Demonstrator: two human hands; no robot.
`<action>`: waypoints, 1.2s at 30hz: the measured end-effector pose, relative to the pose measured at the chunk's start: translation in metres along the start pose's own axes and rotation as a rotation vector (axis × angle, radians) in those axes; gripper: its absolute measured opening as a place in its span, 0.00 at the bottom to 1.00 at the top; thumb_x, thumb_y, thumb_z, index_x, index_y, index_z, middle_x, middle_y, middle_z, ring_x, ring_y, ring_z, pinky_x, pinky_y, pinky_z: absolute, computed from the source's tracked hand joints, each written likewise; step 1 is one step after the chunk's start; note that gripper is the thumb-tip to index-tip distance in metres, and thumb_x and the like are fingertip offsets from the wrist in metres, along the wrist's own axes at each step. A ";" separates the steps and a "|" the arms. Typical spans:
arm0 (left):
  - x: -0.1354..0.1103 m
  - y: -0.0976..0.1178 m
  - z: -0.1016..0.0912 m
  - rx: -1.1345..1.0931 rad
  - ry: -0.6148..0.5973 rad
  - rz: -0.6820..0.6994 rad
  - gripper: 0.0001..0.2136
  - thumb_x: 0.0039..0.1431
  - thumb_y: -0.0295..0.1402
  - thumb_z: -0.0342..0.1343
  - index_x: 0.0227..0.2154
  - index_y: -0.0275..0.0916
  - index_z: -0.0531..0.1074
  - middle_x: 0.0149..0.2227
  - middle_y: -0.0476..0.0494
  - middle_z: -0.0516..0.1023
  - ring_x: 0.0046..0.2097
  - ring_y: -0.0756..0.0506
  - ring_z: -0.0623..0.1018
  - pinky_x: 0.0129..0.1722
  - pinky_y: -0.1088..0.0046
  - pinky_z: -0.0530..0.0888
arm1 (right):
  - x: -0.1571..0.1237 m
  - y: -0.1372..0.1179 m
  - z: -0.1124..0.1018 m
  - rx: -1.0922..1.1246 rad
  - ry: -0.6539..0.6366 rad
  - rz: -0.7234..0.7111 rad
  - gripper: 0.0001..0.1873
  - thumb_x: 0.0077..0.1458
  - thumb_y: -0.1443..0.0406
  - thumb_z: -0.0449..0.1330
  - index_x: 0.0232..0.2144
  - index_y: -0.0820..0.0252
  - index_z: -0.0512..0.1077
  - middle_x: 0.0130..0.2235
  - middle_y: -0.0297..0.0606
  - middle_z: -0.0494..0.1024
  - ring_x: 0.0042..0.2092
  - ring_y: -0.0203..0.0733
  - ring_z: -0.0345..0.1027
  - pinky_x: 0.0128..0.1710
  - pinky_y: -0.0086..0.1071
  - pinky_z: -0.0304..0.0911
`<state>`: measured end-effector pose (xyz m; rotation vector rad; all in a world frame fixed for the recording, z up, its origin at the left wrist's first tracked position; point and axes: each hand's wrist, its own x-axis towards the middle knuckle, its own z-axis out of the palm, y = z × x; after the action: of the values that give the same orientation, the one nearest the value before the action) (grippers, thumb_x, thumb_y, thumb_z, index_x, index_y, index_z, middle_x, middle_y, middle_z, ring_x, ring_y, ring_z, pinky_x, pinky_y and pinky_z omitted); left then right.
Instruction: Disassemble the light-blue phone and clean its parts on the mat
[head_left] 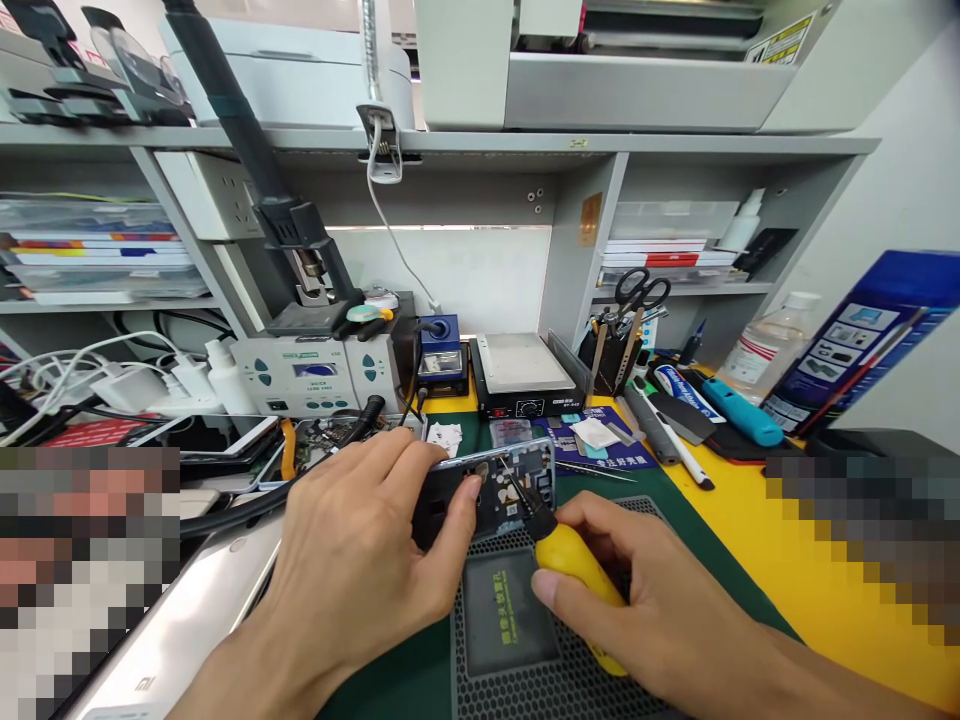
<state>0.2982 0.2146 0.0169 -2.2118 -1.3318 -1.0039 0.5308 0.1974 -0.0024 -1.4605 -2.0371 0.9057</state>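
Note:
My left hand (375,530) grips an opened smartphone (491,490), thumb on its near face and fingers behind the upper edge. The phone is tilted up, its inner parts facing me. Wrapped in my right hand (630,590) is a yellow-handled tool (574,560) with a black collar and a thin metal tip, which points at the phone's inside. Whether the tip touches a part I cannot tell. Beneath both hands lies a dark honeycomb-patterned mat (484,690) with a recessed tray (510,610) marked in green lettering.
A silver device (180,610) lies at the left, near a black hose (240,515). Behind stand a rework station (315,375) and a flat heating plate (525,365). Tweezers (596,470), a white pen (682,455), a clear bottle (772,345) and a blue can (862,340) are at the right.

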 end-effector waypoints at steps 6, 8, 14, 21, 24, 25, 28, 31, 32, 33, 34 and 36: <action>-0.001 0.000 0.000 0.007 0.003 -0.002 0.08 0.61 0.38 0.57 0.35 0.37 0.74 0.27 0.48 0.71 0.27 0.45 0.71 0.26 0.67 0.64 | -0.001 0.000 -0.001 0.018 -0.007 0.006 0.11 0.62 0.54 0.59 0.37 0.54 0.68 0.27 0.26 0.65 0.29 0.35 0.57 0.27 0.29 0.54; -0.001 0.000 0.000 0.010 0.004 -0.005 0.09 0.61 0.38 0.58 0.35 0.38 0.74 0.26 0.48 0.70 0.27 0.45 0.70 0.26 0.67 0.64 | 0.000 0.000 -0.001 0.021 -0.006 0.005 0.12 0.62 0.54 0.59 0.37 0.55 0.68 0.27 0.26 0.65 0.29 0.36 0.57 0.27 0.29 0.55; -0.001 0.000 0.001 0.007 0.005 -0.010 0.08 0.61 0.38 0.57 0.34 0.38 0.74 0.27 0.48 0.71 0.28 0.44 0.71 0.26 0.67 0.65 | 0.000 0.001 0.000 0.039 -0.002 0.001 0.12 0.62 0.54 0.60 0.37 0.55 0.69 0.27 0.26 0.65 0.28 0.35 0.57 0.27 0.29 0.55; -0.001 0.000 0.001 0.001 -0.007 -0.018 0.08 0.61 0.38 0.57 0.35 0.38 0.74 0.27 0.48 0.71 0.28 0.44 0.71 0.26 0.67 0.64 | -0.001 0.000 0.000 0.050 0.007 0.002 0.11 0.62 0.54 0.60 0.37 0.55 0.69 0.27 0.26 0.65 0.28 0.35 0.56 0.26 0.29 0.55; -0.001 0.000 0.001 -0.017 -0.007 -0.025 0.09 0.61 0.39 0.56 0.35 0.39 0.74 0.26 0.49 0.70 0.27 0.45 0.70 0.25 0.67 0.63 | 0.000 0.001 0.000 0.050 0.009 0.004 0.12 0.62 0.54 0.60 0.36 0.55 0.68 0.26 0.26 0.64 0.28 0.35 0.56 0.26 0.29 0.54; -0.001 0.000 0.001 -0.032 -0.017 -0.034 0.09 0.61 0.39 0.56 0.35 0.39 0.74 0.25 0.49 0.70 0.26 0.45 0.70 0.25 0.68 0.63 | 0.000 0.001 0.000 0.050 0.008 0.005 0.12 0.62 0.54 0.60 0.36 0.55 0.68 0.27 0.26 0.64 0.28 0.35 0.56 0.26 0.29 0.54; -0.002 -0.001 0.000 -0.084 -0.062 -0.092 0.09 0.62 0.40 0.55 0.34 0.40 0.74 0.24 0.50 0.69 0.26 0.46 0.70 0.24 0.68 0.62 | 0.000 0.002 0.000 0.060 -0.004 0.006 0.13 0.62 0.53 0.59 0.37 0.55 0.68 0.27 0.26 0.64 0.28 0.35 0.56 0.26 0.29 0.54; -0.001 -0.003 -0.001 -0.130 -0.107 -0.169 0.10 0.62 0.41 0.54 0.32 0.41 0.73 0.24 0.51 0.71 0.25 0.46 0.71 0.24 0.68 0.63 | -0.001 0.003 -0.001 0.083 -0.017 0.011 0.14 0.63 0.51 0.59 0.38 0.54 0.68 0.28 0.27 0.65 0.29 0.36 0.57 0.26 0.29 0.55; 0.000 -0.003 -0.001 -0.145 -0.122 -0.192 0.10 0.62 0.41 0.54 0.32 0.41 0.73 0.24 0.51 0.71 0.25 0.46 0.71 0.24 0.69 0.63 | -0.002 0.003 -0.001 0.090 -0.022 0.011 0.14 0.63 0.51 0.58 0.38 0.54 0.68 0.28 0.27 0.66 0.29 0.37 0.58 0.27 0.29 0.55; 0.001 -0.003 -0.001 -0.159 -0.140 -0.213 0.10 0.62 0.42 0.54 0.31 0.42 0.72 0.24 0.52 0.72 0.24 0.47 0.71 0.24 0.69 0.63 | -0.002 0.004 -0.001 0.095 -0.025 0.014 0.14 0.63 0.51 0.58 0.38 0.54 0.68 0.29 0.28 0.66 0.30 0.37 0.58 0.27 0.30 0.56; 0.002 -0.003 -0.001 -0.171 -0.156 -0.235 0.10 0.62 0.42 0.54 0.31 0.42 0.72 0.24 0.52 0.72 0.23 0.47 0.71 0.23 0.69 0.63 | -0.003 0.004 -0.001 0.098 -0.028 0.017 0.14 0.63 0.50 0.58 0.38 0.54 0.68 0.29 0.28 0.66 0.30 0.37 0.59 0.27 0.30 0.56; 0.005 -0.004 -0.002 -0.189 -0.183 -0.277 0.10 0.61 0.43 0.54 0.31 0.42 0.72 0.23 0.53 0.73 0.21 0.49 0.69 0.22 0.70 0.63 | -0.004 0.004 -0.001 0.106 -0.031 0.021 0.15 0.63 0.50 0.57 0.39 0.53 0.68 0.29 0.29 0.67 0.30 0.38 0.60 0.27 0.30 0.56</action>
<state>0.2959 0.2180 0.0213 -2.3486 -1.7271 -1.0831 0.5354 0.1950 -0.0051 -1.4219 -1.9672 1.0350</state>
